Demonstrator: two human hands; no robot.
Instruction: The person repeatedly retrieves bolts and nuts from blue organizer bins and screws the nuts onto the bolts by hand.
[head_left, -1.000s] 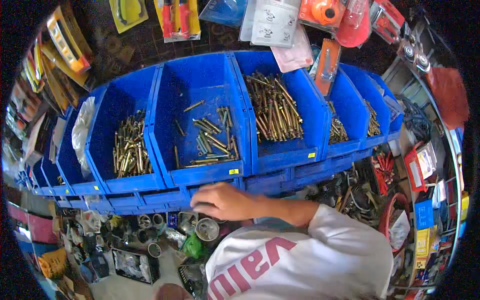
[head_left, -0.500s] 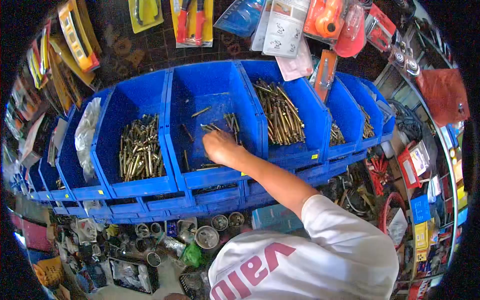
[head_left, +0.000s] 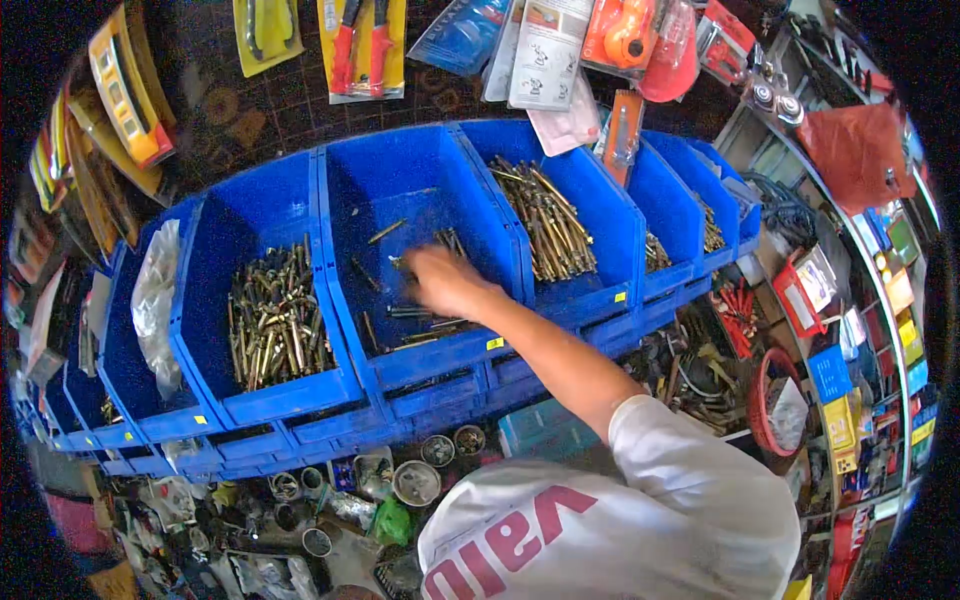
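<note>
My right hand (head_left: 445, 282) is inside a blue bin (head_left: 432, 372) holding loose bolts. Its fingers curl downward and are closed among the bolts; a small bright piece shows at the fingertips, too blurred to make out. One bolt (head_left: 386, 231) lies apart behind the hand, and longer bolts (head_left: 432, 337) rest near the bin's front wall. The neighbouring bin on the left has a dense heap of bolts (head_left: 285, 320), and the one on the right holds long bolts (head_left: 550, 225). My left hand is not in view.
Plastic-packed tools (head_left: 362, 50) hang above the bins. A clear plastic bag (head_left: 160, 300) sits in a bin at the left. Round containers (head_left: 416, 483) and a green bag (head_left: 392, 522) are below the bins. A red basket (head_left: 762, 415) stands at the right, beside shelves.
From below the bins' front edge, my right hand has moved up into the bin with loose bolts. Over the last half second it has shifted slightly within it. The view has turned a little.
</note>
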